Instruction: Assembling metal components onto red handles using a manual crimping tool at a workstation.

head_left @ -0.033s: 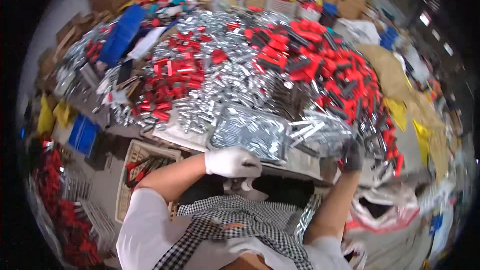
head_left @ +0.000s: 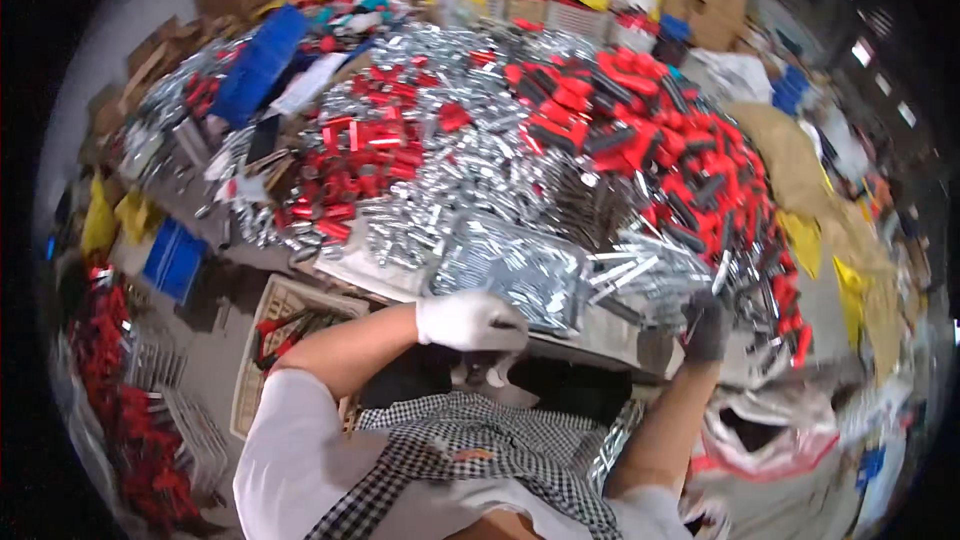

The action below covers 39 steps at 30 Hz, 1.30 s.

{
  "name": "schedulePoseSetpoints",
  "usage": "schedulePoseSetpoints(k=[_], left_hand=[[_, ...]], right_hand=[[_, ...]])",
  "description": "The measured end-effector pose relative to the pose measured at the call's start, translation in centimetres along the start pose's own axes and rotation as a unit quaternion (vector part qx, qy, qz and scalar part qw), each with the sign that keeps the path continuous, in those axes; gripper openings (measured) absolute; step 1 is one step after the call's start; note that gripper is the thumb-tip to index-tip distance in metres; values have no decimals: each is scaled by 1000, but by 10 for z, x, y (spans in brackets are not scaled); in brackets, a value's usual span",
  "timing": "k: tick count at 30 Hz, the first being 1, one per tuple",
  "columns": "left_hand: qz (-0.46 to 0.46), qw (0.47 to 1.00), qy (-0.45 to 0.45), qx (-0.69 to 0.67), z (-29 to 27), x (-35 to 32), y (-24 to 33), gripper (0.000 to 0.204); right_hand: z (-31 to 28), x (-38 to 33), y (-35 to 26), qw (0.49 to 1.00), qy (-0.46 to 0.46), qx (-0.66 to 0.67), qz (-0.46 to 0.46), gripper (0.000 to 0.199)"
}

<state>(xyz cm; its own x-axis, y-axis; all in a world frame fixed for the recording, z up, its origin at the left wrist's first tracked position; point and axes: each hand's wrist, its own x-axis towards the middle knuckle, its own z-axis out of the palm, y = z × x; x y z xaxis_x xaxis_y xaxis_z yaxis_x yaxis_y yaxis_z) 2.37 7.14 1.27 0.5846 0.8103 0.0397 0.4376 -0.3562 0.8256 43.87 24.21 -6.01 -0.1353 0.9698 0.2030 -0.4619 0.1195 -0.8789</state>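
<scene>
Two gloved hands at the near edge of a table heaped with silver and red parts.

The left hand (head_left: pixel 470 321), in a white glove, sits just below centre of the frame, fingers curled together over a pale grey object (head_left: pixel 487 375) under it; what that object is I cannot tell. Just above and right of it lies a clear bag of silver parts (head_left: pixel 515 270) at the table edge (head_left: pixel 600 340). The right hand (head_left: pixel 706 325), in a dark glove, is at right of centre, touching loose silver rods (head_left: pixel 650 270); it is blurred, so I cannot tell how its fingers stand. Red parts (head_left: pixel 650 120) fill the upper right of the pile, with more at upper left of centre. A crate (head_left: pixel 290 340) shows at lower left, and a crumpled clear bag (head_left: pixel 770 430) at lower right.
</scene>
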Motion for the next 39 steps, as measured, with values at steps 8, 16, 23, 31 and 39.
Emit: schedulePoseSetpoints(k=[8,16,23,31,39], left_hand=[[-129,920,293,225,-112,35,-50,29],[-328,752,322,472,-250,122,-117,45],[-271,776,395,411,-269,130,-136,33],[-175,935,300,76,-160,14,38,35],[-3,992,61,107,-42,-49,49,32]], right_hand=[[148,-83,43,994,-26,-92,50,28],[173,-96,72,961,-168,-216,44,38],[182,-99,57,980,-143,-119,74,48],[176,-119,58,939,-220,-258,48,41],[214,-144,70,931,-247,-256,80,30]])
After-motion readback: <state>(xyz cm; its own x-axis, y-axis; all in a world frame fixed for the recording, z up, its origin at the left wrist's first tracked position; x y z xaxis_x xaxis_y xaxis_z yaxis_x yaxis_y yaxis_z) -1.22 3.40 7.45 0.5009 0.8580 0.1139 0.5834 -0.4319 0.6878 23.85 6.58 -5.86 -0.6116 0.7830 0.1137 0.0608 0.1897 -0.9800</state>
